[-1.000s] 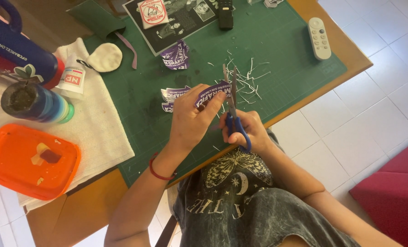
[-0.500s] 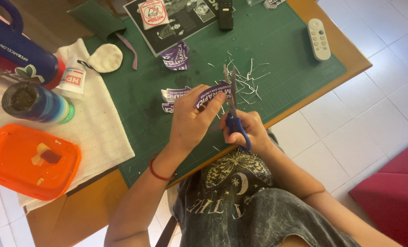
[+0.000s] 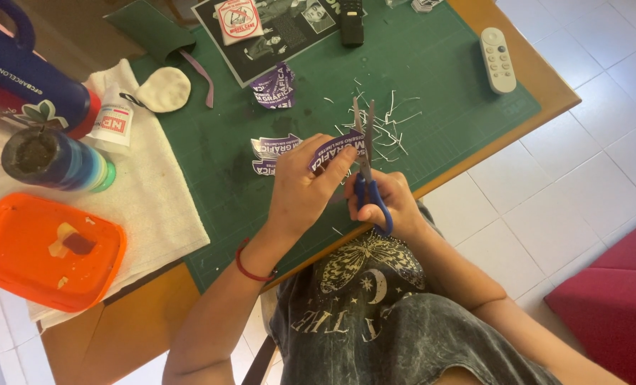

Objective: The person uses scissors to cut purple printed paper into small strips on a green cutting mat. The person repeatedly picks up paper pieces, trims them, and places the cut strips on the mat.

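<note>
Scissors (image 3: 366, 167), blue-handled, were in the right hand (image 3: 389, 203), fingers curled through the loops and gripping them, blades pointing far, away from the body, and only slightly parted. Left hand (image 3: 303, 189) pinched a purple printed sticker (image 3: 335, 151) between thumb and fingertips, holding it just left of the blades, its right edge touching or almost touching them; exact contact too small to tell.

Judgement on doing this cut well: keep the sticker taut and close to the blade pivot, feed the paper by turning it with the left hand rather than swinging the scissors, take short snips around the printed outline, and keep the pinching fingertips clear of the blade line. Holding the work over the green cutting mat (image 3: 446, 64) let the trimmings drop there.

Sticker sat at the far tip of the left hand, above the mat's near edge, just far-left of the right hand. More purple cut-outs (image 3: 275, 148) lay on the mat just left of the left hand, another purple piece (image 3: 275, 85) farther away. White paper slivers (image 3: 393, 121) were scattered just beyond the blades. White remote (image 3: 498, 59) lay well apart at far right. Orange lidded box (image 3: 47, 249) sat on a white towel (image 3: 154, 207) well to the left.
</note>
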